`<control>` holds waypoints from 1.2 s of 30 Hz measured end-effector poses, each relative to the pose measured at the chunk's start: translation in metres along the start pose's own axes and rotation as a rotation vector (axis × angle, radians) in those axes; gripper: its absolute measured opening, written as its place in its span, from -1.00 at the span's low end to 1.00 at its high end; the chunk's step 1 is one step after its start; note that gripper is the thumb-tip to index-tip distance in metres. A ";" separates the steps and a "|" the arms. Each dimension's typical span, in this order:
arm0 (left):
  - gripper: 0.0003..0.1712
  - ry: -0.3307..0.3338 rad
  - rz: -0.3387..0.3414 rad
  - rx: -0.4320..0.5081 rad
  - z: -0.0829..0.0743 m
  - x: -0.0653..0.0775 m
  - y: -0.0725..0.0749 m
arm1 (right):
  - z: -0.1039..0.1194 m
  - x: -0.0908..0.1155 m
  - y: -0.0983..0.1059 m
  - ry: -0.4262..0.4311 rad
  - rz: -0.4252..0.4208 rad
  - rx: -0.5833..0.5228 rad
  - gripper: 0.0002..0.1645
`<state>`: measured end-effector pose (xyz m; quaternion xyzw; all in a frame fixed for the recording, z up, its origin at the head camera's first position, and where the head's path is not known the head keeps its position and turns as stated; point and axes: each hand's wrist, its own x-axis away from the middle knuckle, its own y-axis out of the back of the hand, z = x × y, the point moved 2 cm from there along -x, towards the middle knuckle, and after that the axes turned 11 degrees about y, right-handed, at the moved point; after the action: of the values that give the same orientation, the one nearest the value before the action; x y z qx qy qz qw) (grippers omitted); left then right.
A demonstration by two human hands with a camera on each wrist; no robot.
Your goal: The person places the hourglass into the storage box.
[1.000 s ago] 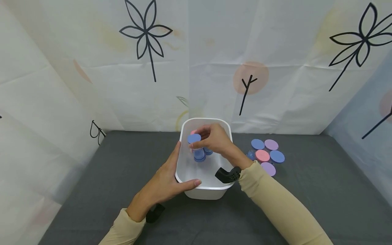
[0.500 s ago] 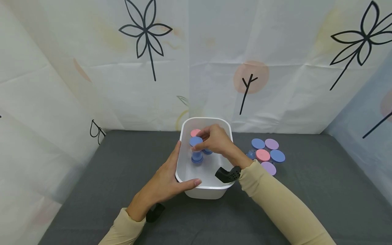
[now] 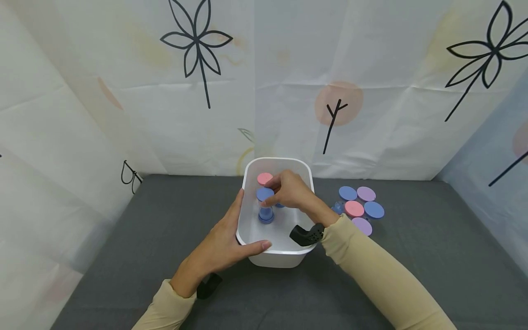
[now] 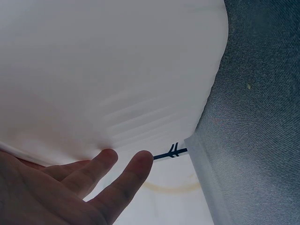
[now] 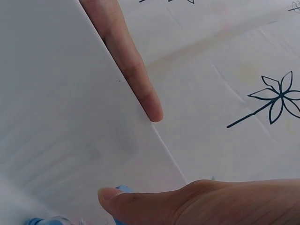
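Note:
In the head view my left hand (image 3: 218, 240) lies along the left side of a white plastic bin (image 3: 277, 260), fingers straight against the outer wall, thumb across the near rim. The left wrist view has those straight fingers (image 4: 125, 187) touching the bin's side. Reaching inside, my right hand (image 3: 290, 190) pinches the top of a blue sand timer (image 3: 265, 194), which is upright near the bin's left side. Behind it stands a pink timer (image 3: 264, 178). Another blue one (image 3: 280, 206) is mostly hidden by the right hand.
To the bin's right, several timers stand grouped on the dark grey tabletop (image 3: 412, 256), among them a pink timer (image 3: 354, 209), a blue timer (image 3: 374, 210) and a purple timer (image 3: 362, 226). A patterned white cloth (image 3: 284, 123) hangs behind.
My right hand has moved the blue timer slightly toward me and to the right inside the bin, leaving the pink timer behind it in fuller view. The left hand has stayed put.

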<state>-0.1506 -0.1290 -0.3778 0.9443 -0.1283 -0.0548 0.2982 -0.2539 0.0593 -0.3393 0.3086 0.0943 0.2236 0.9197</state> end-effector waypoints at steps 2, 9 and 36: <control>0.44 0.003 -0.001 -0.002 0.000 0.000 0.000 | 0.000 0.000 0.000 0.006 0.007 0.007 -0.40; 0.44 0.017 -0.006 -0.014 -0.001 0.000 0.001 | 0.002 0.000 0.000 0.018 0.005 0.011 -0.39; 0.46 0.026 -0.004 -0.018 0.000 0.000 0.000 | 0.014 0.004 0.011 0.007 -0.152 -0.094 -0.54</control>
<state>-0.1506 -0.1295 -0.3778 0.9425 -0.1219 -0.0443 0.3080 -0.2500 0.0611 -0.3216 0.2562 0.1100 0.1582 0.9472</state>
